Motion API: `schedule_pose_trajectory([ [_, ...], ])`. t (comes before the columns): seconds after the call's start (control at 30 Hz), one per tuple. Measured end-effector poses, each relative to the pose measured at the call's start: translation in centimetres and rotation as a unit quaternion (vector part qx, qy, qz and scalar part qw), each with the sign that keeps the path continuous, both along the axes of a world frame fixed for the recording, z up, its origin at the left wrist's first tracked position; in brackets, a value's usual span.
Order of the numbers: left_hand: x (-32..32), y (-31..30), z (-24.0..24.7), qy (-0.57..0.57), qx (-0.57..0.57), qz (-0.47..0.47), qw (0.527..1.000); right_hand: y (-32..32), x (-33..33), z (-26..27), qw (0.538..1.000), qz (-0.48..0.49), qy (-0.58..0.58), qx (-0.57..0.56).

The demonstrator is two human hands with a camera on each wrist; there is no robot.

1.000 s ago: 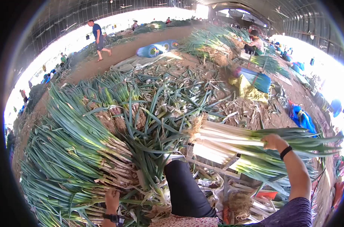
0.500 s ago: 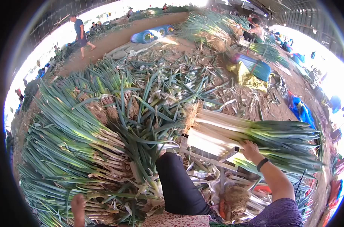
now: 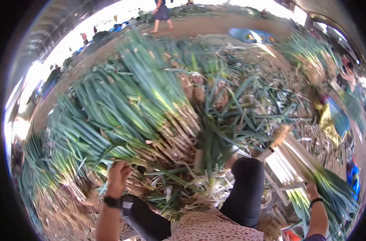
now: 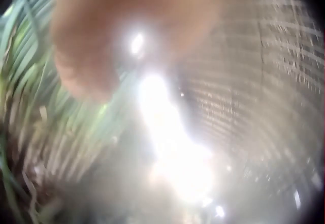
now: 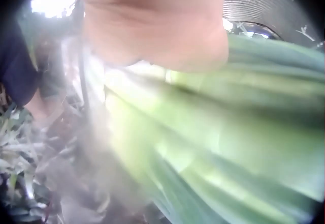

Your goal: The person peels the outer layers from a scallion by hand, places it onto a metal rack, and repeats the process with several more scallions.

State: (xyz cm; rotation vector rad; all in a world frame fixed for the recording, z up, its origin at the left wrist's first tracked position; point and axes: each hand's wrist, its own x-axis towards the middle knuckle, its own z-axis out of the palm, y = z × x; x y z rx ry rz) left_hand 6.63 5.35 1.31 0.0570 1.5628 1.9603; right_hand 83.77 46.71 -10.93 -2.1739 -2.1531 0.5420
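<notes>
Long green onions in two lots, with one hand at each. The large heap of onions [image 3: 110, 104] lies on the ground at the worker's left and front, leaves pointing away and pale stems towards the worker. A smaller lot, the laid-out onions [image 3: 339, 186], rests across a metal frame [image 3: 293, 185] at the right, its roots [image 3: 282, 134] at the far end, beyond the right knee [image 3: 247, 172]. The left hand [image 3: 117, 176] is at the near edge of the heap; its grip is loose, the fingers slightly bent, with no stalk seen between them. The right hand [image 3: 312, 190] rests on the laid-out onions where white stem turns to leaf; as the right wrist view is blurred and hides the fingertips, one cannot tell whether its grip closes round any stalk. The step appears to be gathering from the heap while steadying the lot on the frame. Done well, it would call for taking stalks low on the firm stem, drawing them along their length so that leaves do not snag or tear, and keeping root ends level, with only light pressure from the right palm.
</notes>
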Motion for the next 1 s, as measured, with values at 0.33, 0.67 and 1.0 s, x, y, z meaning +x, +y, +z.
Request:
schedule_pose_trajectory([
  [0.33,-7.3,-0.4,-9.0,-0.142,0.250,0.212,0.934,8.5,-32.3,9.9,0.883,0.188,0.424,-0.070],
  [0.67,-7.0,0.1,-6.4,-0.131,0.244,0.193,0.941,-9.0,-73.6,-10.2,0.847,0.398,0.186,-0.300],
  [1.0,-5.8,-0.1,-6.5,-0.216,0.168,0.188,0.943,-12.9,-82.3,-17.9,0.890,0.234,0.213,-0.329],
])
